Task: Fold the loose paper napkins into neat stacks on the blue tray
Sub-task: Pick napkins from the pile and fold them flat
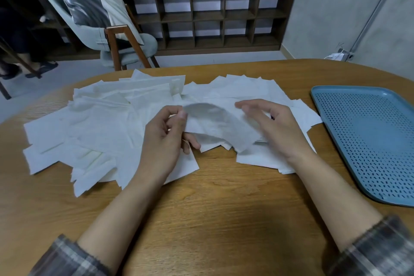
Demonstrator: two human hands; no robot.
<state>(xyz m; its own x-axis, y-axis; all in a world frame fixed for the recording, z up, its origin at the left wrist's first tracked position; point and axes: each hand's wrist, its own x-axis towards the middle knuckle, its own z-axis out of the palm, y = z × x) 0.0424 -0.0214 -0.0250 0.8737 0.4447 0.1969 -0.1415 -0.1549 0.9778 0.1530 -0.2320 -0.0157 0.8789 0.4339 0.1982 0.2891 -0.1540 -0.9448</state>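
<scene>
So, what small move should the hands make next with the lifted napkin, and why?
Probably bring the two edges together, folding the lifted napkin in half. The left hand pinches its left edge, the right hand is at its right edge (blurred), and the sheet is spread open above the loose pile; the blue tray waits beside.
</scene>
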